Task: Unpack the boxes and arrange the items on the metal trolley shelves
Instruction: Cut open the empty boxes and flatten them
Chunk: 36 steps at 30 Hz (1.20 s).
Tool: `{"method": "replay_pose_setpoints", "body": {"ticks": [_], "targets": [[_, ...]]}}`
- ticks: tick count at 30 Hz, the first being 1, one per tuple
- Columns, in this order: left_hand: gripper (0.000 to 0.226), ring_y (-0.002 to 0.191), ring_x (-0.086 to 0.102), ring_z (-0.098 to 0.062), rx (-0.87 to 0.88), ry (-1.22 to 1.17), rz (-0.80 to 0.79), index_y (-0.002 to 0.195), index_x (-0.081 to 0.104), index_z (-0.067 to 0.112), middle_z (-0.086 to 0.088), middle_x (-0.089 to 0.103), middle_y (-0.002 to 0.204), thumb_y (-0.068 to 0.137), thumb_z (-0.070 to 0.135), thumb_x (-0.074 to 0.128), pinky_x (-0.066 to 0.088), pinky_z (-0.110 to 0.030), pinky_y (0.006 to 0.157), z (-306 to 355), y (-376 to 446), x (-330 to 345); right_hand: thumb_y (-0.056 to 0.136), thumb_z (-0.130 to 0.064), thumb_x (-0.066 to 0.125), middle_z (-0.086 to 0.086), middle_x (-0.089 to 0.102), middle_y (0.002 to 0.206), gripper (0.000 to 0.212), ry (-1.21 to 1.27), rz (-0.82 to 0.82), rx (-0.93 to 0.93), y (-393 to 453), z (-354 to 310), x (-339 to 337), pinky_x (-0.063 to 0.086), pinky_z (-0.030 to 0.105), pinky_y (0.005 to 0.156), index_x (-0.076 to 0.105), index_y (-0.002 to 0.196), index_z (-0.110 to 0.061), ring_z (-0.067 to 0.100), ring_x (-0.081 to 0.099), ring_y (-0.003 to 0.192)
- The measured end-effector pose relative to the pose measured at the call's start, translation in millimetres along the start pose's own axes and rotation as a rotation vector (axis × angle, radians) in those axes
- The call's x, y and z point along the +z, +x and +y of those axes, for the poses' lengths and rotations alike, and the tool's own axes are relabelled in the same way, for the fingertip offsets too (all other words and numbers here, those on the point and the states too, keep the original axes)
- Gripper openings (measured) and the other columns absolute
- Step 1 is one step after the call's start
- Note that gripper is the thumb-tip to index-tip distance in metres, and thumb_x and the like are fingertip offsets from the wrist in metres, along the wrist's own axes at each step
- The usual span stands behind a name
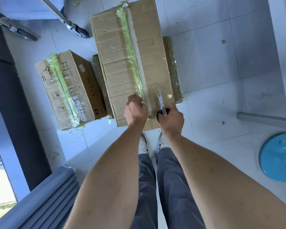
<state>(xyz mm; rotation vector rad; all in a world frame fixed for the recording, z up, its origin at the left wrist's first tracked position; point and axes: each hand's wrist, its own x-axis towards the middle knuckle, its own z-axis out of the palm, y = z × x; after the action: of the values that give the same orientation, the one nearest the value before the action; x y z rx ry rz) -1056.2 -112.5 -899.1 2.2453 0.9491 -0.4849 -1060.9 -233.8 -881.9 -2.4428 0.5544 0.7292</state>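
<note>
At far left a dark post runs down the frame, with a grey ribbed panel (45, 197) at its foot. Above, the metal trolley (63, 19) shows only its legs and castors on the tiled floor (213, 66). Next comes a smaller carton (69, 90), printed "CLEAR" on its side, its top seam sealed with green-tinted tape; it stands on the floor just beside the stack in front of me.

The large carton (130, 63) sits on top of another box whose edges show at both sides. Its centre seam carries a strip of green tape (130, 52); the flaps lie closed. My left hand (135, 109) rests over the near end of that seam, fingers curled at the tape; whether they actually pinch it I cannot tell. My right hand (171, 119) grips the black handles of the scissors (161, 104), fingers closed round them, blades pointing away from me over the carton's top, just right of the seam.

My shoes stand below, against the stack. At far right a blue round lid (277, 157) lies on the floor.
</note>
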Motion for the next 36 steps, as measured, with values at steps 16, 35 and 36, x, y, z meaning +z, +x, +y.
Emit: {"method": "replay_pose_setpoints", "body": {"ticks": [16,35,36], "targets": [[0.028,0.094,0.054,-0.028,-0.269,0.205,-0.14,0.116,0.057,0.008,-0.011,0.056,0.108,0.089,0.007,0.048,0.04,-0.034,0.071,-22,6,-59,0.087,0.0,0.05,0.003,0.047,0.062,0.023,-0.176,-0.045,-0.127,0,-61,-4,0.033,0.026,0.049,0.05,0.066,-0.012,0.026,0.046,0.064],[0.038,0.124,0.041,-0.029,0.053,0.254,-0.032,0.126,0.048,0.008,-0.014,0.041,0.141,0.088,0.007,0.05,0.044,-0.041,0.097,22,58,-44,0.091,-0.018,0.054,0.012,0.065,0.084,0.012,-0.397,0.149,-0.167,27,-80,-1,0.038,0.034,0.068,0.055,0.1,-0.011,0.033,0.06,0.088],[0.036,0.118,0.045,-0.028,0.049,0.236,-0.03,0.124,0.051,0.009,-0.012,0.048,0.132,0.088,0.005,0.048,0.044,-0.039,0.092,30,61,-48,0.09,-0.017,0.054,0.011,0.063,0.08,0.01,-0.376,0.146,-0.148,32,-82,-8,0.037,0.034,0.068,0.054,0.098,-0.012,0.033,0.06,0.086]]}}
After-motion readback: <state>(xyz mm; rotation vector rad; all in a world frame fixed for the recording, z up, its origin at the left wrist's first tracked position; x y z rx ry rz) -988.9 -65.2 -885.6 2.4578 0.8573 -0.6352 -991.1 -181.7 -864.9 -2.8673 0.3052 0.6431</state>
